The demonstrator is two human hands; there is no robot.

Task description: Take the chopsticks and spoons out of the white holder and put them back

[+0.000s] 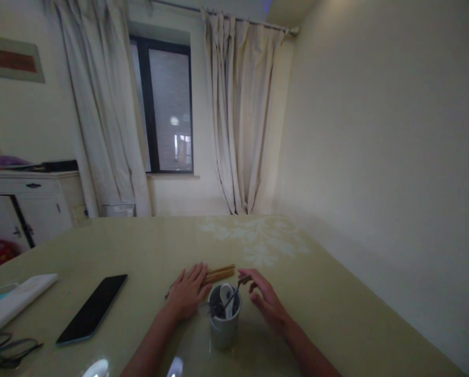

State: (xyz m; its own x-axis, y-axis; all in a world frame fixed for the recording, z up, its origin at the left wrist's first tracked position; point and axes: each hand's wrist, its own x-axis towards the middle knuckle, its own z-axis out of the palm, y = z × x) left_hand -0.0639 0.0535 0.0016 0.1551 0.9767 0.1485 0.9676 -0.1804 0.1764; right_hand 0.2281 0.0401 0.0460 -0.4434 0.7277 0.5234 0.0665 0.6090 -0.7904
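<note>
A pale grey cup [223,332] stands on the table between my hands. In it are a white spoon [227,299] and a thin dark metal utensil [231,299], whose lower end is hidden. My left hand [188,290] lies flat with fingers spread, partly over a bundle of wooden chopsticks [221,273]. A small dark tip pokes out at its left side; its kind is unclear. To the cup's right, my right hand [266,298] is raised with loosely bent fingers, thumb apart from them. The metal utensil's upper end reaches these fingertips; whether they touch is unclear.
A black tablet or large phone [93,310] lies left of my left arm. Beyond it are a long white object [20,303] and dark cords or straps [9,350]. The table [148,243] meets a bare wall [387,209] along its right side.
</note>
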